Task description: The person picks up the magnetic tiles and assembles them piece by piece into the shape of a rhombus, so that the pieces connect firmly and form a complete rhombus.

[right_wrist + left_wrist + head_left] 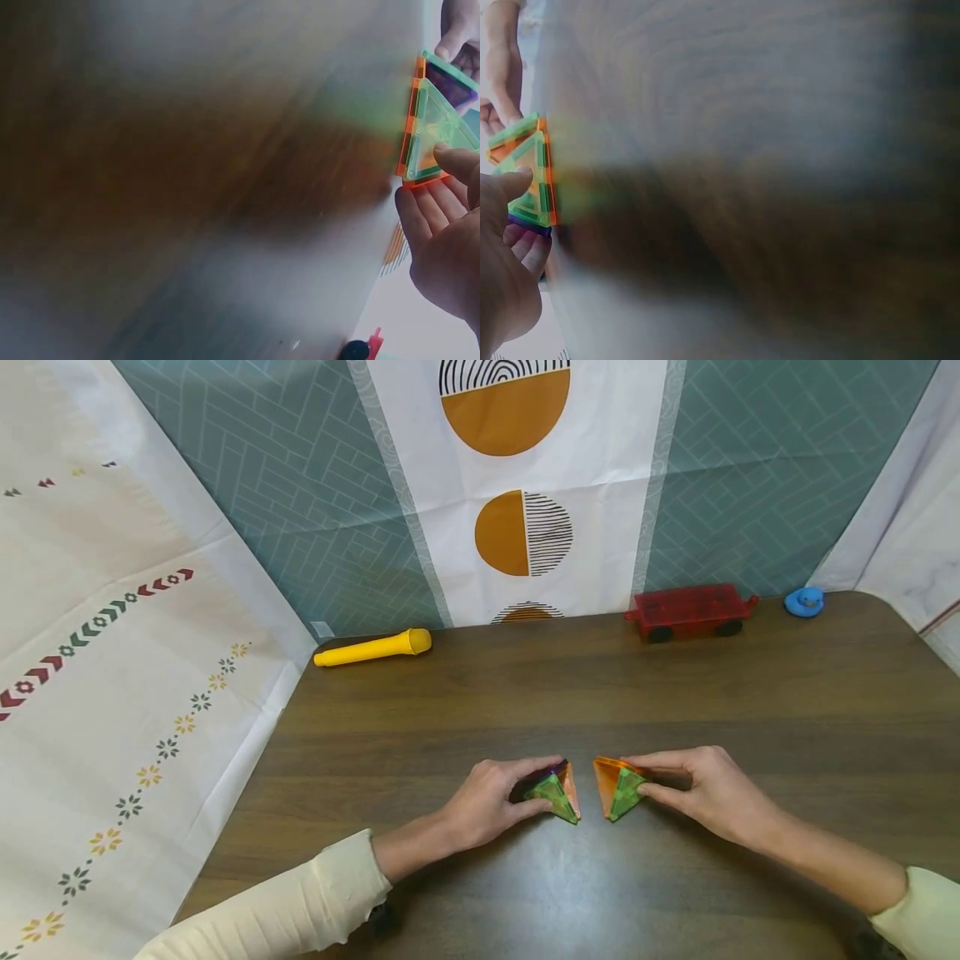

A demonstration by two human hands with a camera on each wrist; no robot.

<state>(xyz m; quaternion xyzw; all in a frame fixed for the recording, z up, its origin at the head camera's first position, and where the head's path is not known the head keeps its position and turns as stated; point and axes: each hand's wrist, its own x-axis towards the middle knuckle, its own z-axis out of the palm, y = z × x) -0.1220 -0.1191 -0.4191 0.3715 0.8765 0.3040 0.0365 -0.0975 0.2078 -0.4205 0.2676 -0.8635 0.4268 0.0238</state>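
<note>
Near the middle of the table (360,760) my left hand (491,802) grips a small folded shape of translucent triangular magnetic tiles (553,793), green, orange and purple. My right hand (708,793) pinches a similar shape of magnetic tiles (622,789), green and orange, between thumb and fingers. In the head view a narrow gap separates the two shapes, with their orange sides toward each other. The left wrist view shows the left thumb on the green tile (526,176) and the fingers under the purple edge. In the right wrist view the right thumb presses the green tile (435,124).
A yellow toy microphone (375,648) lies at the back left of the table. At the back right stand a red toy wagon base (693,610) with black wheels and a blue rubber duck (805,602). Patterned cloths (600,552) hang behind and on the left.
</note>
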